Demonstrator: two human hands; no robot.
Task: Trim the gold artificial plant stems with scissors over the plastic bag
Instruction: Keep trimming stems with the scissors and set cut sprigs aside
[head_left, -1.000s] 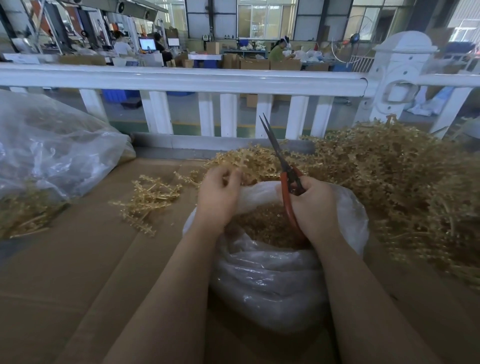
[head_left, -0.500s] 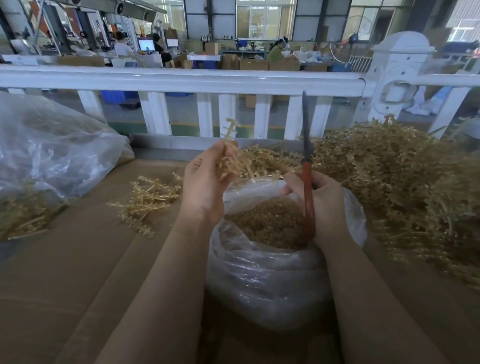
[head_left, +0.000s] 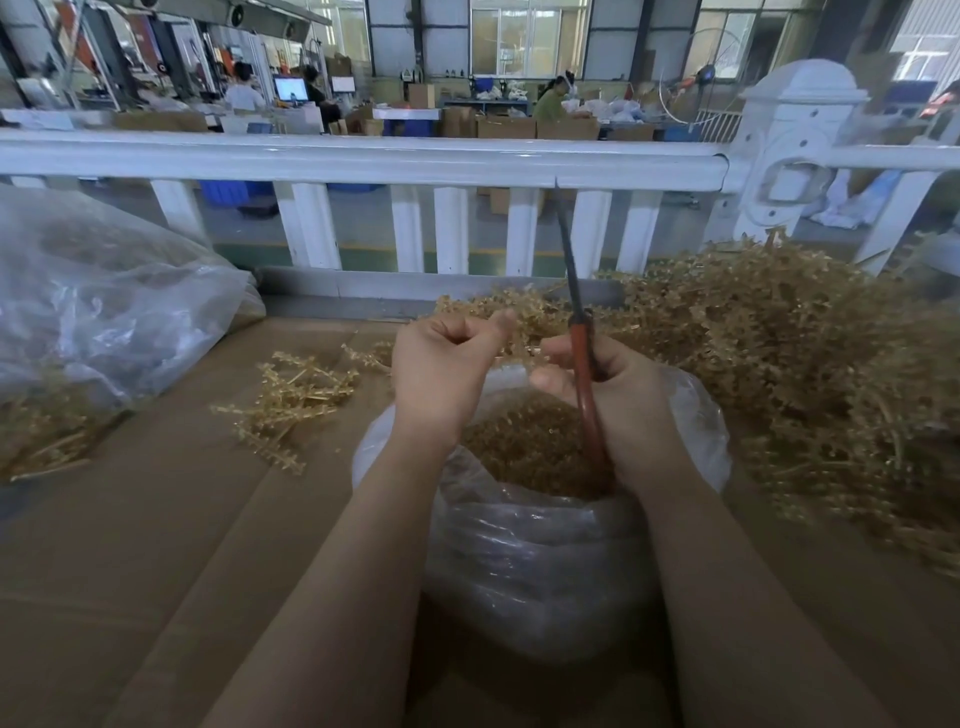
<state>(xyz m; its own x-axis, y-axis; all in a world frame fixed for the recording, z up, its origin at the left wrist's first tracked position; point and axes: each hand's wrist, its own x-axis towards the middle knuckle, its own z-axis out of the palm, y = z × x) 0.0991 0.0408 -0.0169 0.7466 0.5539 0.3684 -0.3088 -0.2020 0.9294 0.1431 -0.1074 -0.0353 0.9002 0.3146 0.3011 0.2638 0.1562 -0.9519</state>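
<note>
An open clear plastic bag (head_left: 545, 561) stands on the cardboard in front of me, filled with gold trimmings (head_left: 524, 441). My right hand (head_left: 618, 400) grips red-handled scissors (head_left: 582, 364) above the bag, blades closed and pointing straight up. My left hand (head_left: 441, 369) is curled just left of them, thumb and fingers pinching a gold stem (head_left: 519, 332) that runs toward the scissors. A big heap of gold artificial plant stems (head_left: 789, 364) lies to the right of the bag.
A small pile of gold stems (head_left: 291, 400) lies on the cardboard surface (head_left: 130, 545) to the left. A large clear bag (head_left: 104, 312) with gold pieces sits at far left. A white railing (head_left: 363, 161) runs across behind the work area.
My left hand came down from a raised position to the bag's rim beside the scissors. The scissors went from tilted left with blades apart to upright with blades closed.
</note>
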